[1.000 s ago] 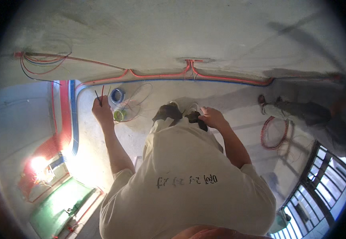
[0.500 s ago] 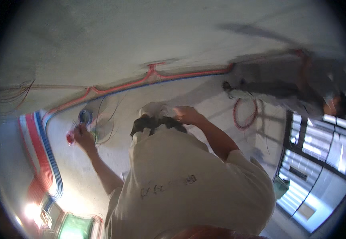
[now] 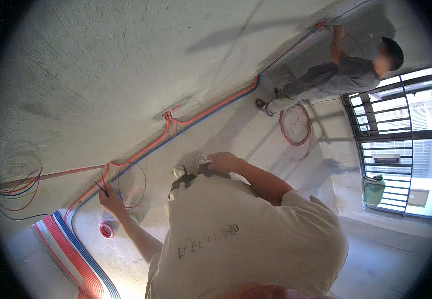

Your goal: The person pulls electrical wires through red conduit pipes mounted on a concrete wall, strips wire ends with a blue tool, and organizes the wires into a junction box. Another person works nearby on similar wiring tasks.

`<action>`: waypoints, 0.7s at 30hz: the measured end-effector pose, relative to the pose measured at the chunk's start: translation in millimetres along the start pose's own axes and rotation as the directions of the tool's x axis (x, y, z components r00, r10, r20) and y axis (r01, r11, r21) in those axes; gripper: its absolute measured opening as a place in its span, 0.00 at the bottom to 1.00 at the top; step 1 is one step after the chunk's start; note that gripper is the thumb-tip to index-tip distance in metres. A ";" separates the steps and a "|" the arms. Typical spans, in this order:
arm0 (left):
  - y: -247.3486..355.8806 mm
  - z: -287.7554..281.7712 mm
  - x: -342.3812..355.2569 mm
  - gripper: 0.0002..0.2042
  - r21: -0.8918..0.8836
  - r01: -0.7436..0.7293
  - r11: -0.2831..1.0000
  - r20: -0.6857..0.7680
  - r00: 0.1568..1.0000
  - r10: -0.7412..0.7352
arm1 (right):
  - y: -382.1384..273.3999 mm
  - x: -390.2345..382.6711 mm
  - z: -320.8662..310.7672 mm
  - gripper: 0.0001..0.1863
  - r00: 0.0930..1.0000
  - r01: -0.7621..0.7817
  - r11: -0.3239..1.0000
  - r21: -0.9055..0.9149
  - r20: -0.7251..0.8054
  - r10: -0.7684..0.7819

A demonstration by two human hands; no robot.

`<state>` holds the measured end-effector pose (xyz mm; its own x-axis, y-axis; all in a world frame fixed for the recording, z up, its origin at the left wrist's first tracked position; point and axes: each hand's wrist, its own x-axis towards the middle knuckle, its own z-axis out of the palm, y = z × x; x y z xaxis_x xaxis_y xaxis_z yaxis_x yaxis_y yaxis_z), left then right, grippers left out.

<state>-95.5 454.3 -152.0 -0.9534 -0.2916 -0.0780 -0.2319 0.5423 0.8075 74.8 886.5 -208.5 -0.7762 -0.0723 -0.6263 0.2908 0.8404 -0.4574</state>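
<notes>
My left hand [image 3: 110,199] is closed around a thin dark item with two prongs [image 3: 101,188]; its kind is too small to tell. It is held out beside the red conduit [image 3: 141,151] that runs along the foot of the wall. Under my left forearm lie a small red wire coil [image 3: 107,229] and loose coloured wire loops [image 3: 136,197]. My right hand [image 3: 224,162] has curled fingers, close against one of my light-toed shoes [image 3: 203,160]. Whatever those fingers hold, if anything, is hidden.
A co-worker [image 3: 320,79] stands by the wall at upper right, an arm raised to it. A large red wire coil [image 3: 295,125] lies near their feet. Red and blue pipes [image 3: 79,256] run at lower left, below loose wires [image 3: 29,187]. A barred window [image 3: 400,144] and green bag [image 3: 373,191] are at right.
The view has tilted and shifted, so the wall line now slopes up to the right. My left hand has moved from beside the wire coils to the red conduit. My right hand remains near the shoes.
</notes>
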 end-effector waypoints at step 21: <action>44.4 32.0 -19.8 0.10 0.066 0.011 0.998 0.077 0.997 -0.016 | 26.4 9.2 -8.2 0.27 0.997 0.003 0.996 0.085 0.074 -0.009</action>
<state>-93.0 509.4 -133.3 -0.9615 -0.2387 -0.1359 -0.2548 0.5900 0.7661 70.8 912.4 -221.2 -0.7352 -0.1198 -0.6672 0.3351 0.7914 -0.5114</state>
